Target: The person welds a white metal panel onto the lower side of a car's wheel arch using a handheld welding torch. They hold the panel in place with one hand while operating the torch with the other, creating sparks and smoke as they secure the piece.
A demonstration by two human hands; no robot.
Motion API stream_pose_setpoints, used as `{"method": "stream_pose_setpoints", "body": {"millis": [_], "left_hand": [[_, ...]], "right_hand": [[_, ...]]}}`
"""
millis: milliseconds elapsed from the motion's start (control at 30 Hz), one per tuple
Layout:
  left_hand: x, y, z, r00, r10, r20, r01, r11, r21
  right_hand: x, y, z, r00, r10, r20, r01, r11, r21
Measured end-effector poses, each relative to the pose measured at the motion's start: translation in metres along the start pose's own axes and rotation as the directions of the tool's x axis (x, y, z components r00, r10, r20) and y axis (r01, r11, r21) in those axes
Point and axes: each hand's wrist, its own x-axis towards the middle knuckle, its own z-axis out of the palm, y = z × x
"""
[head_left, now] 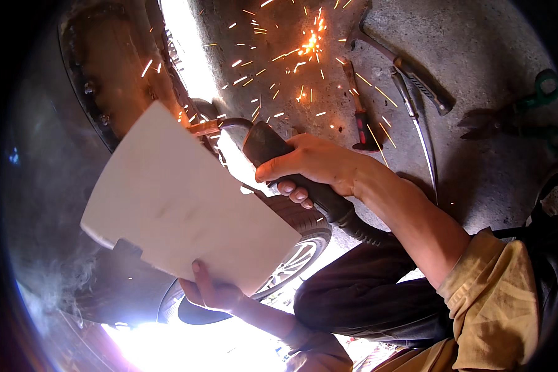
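My right hand (316, 164) is closed around the black handle of a welding torch (263, 144), and a ribbed cable runs from its lower end. The bent neck and copper-coloured nozzle point left at the car's body edge; the tip passes behind a whitish sheet. My left hand (214, 291) grips the lower edge of this flat, shield-like sheet (186, 204), thumb on the near face and fingers mostly hidden behind. The sheet hides the spot where the nozzle meets the metal. Bright sparks (310, 43) fly up and right from there.
On the concrete floor lie a hammer (425, 84), a red-and-black-handled tool (363, 121), a long thin metal tool (418, 127) and green-handled snips (527, 115). A car wheel (297, 260) stands below the sheet. Smoke drifts over the dark car panel (43, 186). My bent knee (353, 291) is nearby.
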Motion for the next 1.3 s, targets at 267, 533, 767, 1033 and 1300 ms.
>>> {"method": "stream_pose_setpoints", "body": {"millis": [267,533,767,1033,1300], "left_hand": [[0.004,-0.007,-0.013,0.983,0.046,-0.177,-0.060,0.996,-0.073],[0.002,-0.009,-0.013,0.975,0.012,-0.220,-0.029,0.997,-0.075],[0.002,-0.008,-0.011,0.976,0.040,-0.212,-0.050,0.998,-0.042],[0.000,-0.005,-0.006,0.994,0.028,-0.104,-0.029,1.000,-0.010],[-0.005,0.004,0.007,1.000,-0.017,0.014,0.017,1.000,0.003]], "right_hand": [[0.001,0.006,-0.003,1.000,0.009,0.009,-0.009,0.999,0.047],[0.002,0.002,-0.004,0.999,0.010,0.033,-0.011,0.999,0.040],[0.004,0.001,-0.003,0.999,0.015,0.042,-0.017,0.999,0.042],[0.004,0.000,-0.003,0.999,0.007,0.044,-0.009,0.999,0.039],[0.006,-0.002,-0.003,0.999,0.032,0.005,-0.032,0.999,0.012]]}}
